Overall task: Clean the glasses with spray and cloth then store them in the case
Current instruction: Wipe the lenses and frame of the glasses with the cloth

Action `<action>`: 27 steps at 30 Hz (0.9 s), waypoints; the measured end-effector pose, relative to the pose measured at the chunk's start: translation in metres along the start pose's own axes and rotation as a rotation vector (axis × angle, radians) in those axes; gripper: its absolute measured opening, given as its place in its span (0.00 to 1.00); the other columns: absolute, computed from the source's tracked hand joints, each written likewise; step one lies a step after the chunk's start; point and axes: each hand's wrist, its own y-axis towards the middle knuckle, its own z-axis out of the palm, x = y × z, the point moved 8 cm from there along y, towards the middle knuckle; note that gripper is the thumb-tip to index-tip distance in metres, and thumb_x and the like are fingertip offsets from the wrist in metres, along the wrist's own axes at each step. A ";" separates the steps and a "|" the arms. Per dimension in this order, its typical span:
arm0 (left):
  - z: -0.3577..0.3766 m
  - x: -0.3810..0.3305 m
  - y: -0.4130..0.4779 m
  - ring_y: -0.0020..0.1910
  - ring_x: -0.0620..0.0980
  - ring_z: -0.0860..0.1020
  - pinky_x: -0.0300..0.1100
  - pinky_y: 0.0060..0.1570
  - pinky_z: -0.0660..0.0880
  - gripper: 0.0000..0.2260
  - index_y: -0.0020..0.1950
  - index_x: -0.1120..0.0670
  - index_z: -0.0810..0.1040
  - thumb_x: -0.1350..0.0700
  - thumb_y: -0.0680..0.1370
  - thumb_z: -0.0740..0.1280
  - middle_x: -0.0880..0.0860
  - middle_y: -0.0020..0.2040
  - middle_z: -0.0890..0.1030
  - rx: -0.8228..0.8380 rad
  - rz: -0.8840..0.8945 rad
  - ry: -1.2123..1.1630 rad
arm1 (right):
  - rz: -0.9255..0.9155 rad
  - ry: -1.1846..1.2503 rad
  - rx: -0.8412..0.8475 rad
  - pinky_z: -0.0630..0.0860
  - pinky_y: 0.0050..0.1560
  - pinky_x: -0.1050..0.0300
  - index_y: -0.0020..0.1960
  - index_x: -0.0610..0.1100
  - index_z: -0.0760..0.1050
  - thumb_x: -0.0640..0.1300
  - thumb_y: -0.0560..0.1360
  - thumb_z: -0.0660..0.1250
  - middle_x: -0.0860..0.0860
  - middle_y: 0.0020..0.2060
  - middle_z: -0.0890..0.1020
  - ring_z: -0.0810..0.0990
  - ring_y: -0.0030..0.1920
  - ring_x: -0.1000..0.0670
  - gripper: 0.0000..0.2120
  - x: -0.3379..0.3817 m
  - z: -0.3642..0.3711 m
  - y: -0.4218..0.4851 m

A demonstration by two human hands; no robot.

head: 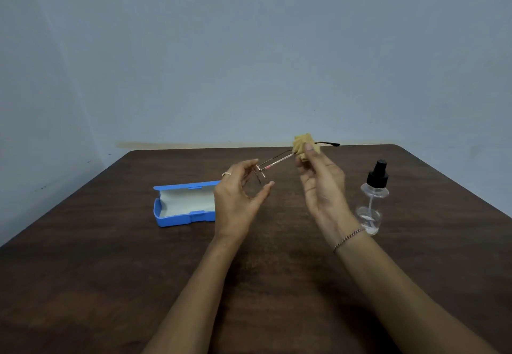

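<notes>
Left hand (235, 195) gripping glasses (273, 163) at front; right hand (321, 184) pinching tan cloth (303, 144) round temple arm. Open blue case (180, 204) lying left of left hand, spray bottle (372, 198) standing right of right hand.

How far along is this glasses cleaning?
Midway. The spray bottle stands unheld; whether it was used, I cannot tell. The left hand holds the glasses while the right hand pinches the tan cloth round one temple arm. The blue case lies open, empty: storing remains.
</notes>
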 end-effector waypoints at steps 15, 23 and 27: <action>-0.004 -0.010 0.000 0.53 0.40 0.75 0.34 0.53 0.74 0.20 0.59 0.56 0.77 0.56 0.69 0.75 0.50 0.56 0.80 0.005 0.085 0.163 | 0.014 -0.497 0.144 0.72 0.35 0.71 0.47 0.39 0.81 0.36 0.71 0.70 0.56 0.31 0.83 0.77 0.31 0.63 0.05 -0.034 0.014 -0.023; -0.001 -0.013 -0.001 0.55 0.44 0.77 0.42 0.54 0.77 0.22 0.60 0.55 0.77 0.57 0.68 0.77 0.49 0.55 0.79 0.016 0.090 0.134 | 0.062 -0.306 0.039 0.78 0.44 0.67 0.53 0.34 0.78 0.33 0.71 0.70 0.49 0.41 0.84 0.82 0.44 0.55 0.11 -0.017 0.003 -0.011; -0.003 -0.013 -0.002 0.54 0.44 0.77 0.41 0.54 0.77 0.21 0.59 0.56 0.78 0.57 0.68 0.76 0.50 0.55 0.80 0.008 0.089 0.126 | 0.092 -0.308 0.074 0.79 0.50 0.61 0.55 0.36 0.77 0.31 0.69 0.70 0.46 0.45 0.84 0.82 0.48 0.51 0.15 -0.030 0.008 -0.020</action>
